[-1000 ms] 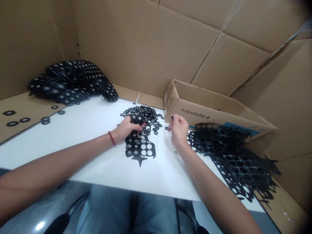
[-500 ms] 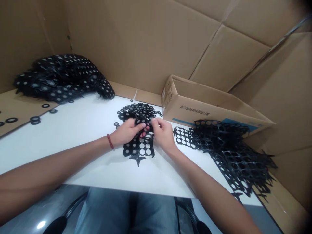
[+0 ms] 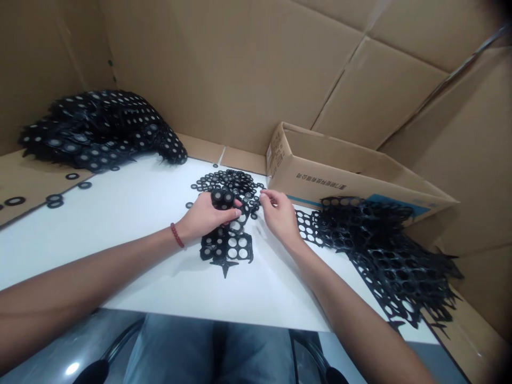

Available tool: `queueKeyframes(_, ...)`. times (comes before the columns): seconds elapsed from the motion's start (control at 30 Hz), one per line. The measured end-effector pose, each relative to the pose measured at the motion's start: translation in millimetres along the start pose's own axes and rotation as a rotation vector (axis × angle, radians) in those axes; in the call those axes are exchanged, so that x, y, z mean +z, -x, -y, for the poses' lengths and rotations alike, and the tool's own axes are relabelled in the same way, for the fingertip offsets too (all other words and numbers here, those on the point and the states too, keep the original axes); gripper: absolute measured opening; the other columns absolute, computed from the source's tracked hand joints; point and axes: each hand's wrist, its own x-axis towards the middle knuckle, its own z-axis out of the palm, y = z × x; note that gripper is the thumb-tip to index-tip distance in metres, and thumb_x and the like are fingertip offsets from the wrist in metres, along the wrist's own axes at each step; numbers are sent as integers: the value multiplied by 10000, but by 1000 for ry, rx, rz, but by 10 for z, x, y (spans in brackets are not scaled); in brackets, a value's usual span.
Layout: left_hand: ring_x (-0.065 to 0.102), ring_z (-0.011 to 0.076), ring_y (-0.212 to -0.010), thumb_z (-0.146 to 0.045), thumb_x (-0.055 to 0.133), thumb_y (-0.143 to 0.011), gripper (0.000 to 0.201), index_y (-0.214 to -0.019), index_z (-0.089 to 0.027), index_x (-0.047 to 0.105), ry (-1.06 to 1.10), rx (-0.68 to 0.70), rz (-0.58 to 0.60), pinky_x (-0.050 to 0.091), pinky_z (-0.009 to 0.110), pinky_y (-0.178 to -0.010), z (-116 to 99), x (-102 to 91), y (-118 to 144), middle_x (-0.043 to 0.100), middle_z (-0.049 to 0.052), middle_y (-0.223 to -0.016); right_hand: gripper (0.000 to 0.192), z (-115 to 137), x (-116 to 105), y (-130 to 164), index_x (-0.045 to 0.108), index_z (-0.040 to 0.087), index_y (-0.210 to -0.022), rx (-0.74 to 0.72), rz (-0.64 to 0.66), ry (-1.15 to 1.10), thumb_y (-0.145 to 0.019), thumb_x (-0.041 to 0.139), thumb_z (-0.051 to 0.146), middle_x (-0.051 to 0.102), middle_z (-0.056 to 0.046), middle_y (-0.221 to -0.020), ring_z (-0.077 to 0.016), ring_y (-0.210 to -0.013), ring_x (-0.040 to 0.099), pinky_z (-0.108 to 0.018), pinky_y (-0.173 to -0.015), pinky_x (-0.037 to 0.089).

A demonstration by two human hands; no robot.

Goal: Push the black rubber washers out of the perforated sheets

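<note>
In the head view, the left hand is closed on a black punched sheet over the white table. The right hand, half curled, is beside loose rings; whether it holds one, I cannot tell.

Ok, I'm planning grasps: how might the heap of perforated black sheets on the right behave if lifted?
The heap of perforated black sheets is probably floppy, since its pieces bend and crumple. It's likely light for its size, being full of holes. Its ragged, overlapping edges may snag.

Rubbery-looking sheet, matt cardboard box
</note>
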Motion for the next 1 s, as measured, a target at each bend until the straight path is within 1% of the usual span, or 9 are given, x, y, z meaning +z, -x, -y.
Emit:
queueKeyframes(0.13, 529, 116, -568, -291, 650, -717, 169, -783, -135, 663, -61, 39, -37, 438, 233, -586, -1, 23, -9, 590, -25, -606, 252, 228, 58, 222, 665, 202, -869, -154, 149, 88, -801, 558, 419, 666, -31, -844, -156, -714, 572, -279, -682, 439)
queueKeyframes(0.23, 520, 113, -577, -299, 616, -748, 174, -738, -130, 652, -86, 65, -13, 430, 220, -573, -9, 16, -9, 563, -28, -583, 228, 309, 104, 316, 652, 193, -766, -174, 226, 92, -821, 544, 386, 640, -5, -720, -134, -653, 544, -258, -640, 421)
queueKeyframes(0.33, 508, 103, -570, -290, 630, -741, 160, -768, -133, 641, -61, 73, -13, 433, 216, -586, -27, 9, -6, 561, -33, -600, 302, 306, 142, 298, 592, 169, -627, 18, 266, -138, -835, 504, 370, 567, 7, -602, -118, -574, 510, -248, -574, 417)
queueKeyframes(0.4, 502, 96, -562, -285, 640, -735, 161, -802, -139, 630, -29, 80, -6, 437, 216, -591, -33, 11, -2, 570, -37, -623, 293, 281, 154, 243, 574, 160, -617, 166, 252, -336, -817, 512, 364, 525, 14, -560, -107, -521, 487, -241, -528, 417)
queueKeyframes(0.47, 497, 92, -555, -282, 645, -733, 168, -817, -139, 618, -3, 73, -2, 438, 216, -588, -27, 13, 3, 572, -36, -633, 270, 239, 147, 174, 573, 155, -644, 221, 196, -420, -804, 518, 365, 509, 21, -550, -96, -484, 467, -235, -496, 412)
queueKeyframes(0.6, 489, 92, -552, -293, 657, -730, 190, -820, -134, 604, 58, 20, -10, 437, 221, -583, 12, -13, 17, 548, -33, -622, 296, 84, 73, 21, 524, 179, -687, 160, -6, -227, -852, 401, 392, 438, 49, -507, -94, -420, 403, -231, -427, 346)
queueKeyframes(0.67, 502, 96, -580, -323, 646, -749, 204, -834, -145, 596, 104, 23, 4, 439, 222, -596, 30, -35, 21, 546, -29, -648, 306, -3, 21, -38, 527, 183, -690, 129, -42, -143, -862, 373, 384, 420, 53, -488, -104, -424, 393, -241, -443, 332)
queueKeyframes(0.83, 451, 80, -512, -414, 618, -774, 279, -857, -148, 611, 79, -2, -27, 403, 203, -514, 35, -28, 2, 494, -46, -591, 189, 4, -24, -5, 646, 187, -659, -29, 81, 44, -754, 593, 342, 564, 6, -623, -154, -649, 497, -281, -646, 374)
queueKeyframes(1.0, 432, 70, -492, -327, 619, -759, 180, -781, -149, 604, -14, -3, -5, 370, 188, -451, -12, 15, 31, 522, -46, -621, 221, 256, 47, 162, 683, 199, -863, -189, 209, 18, -836, 526, 353, 647, -27, -866, -152, -774, 545, -271, -725, 404)
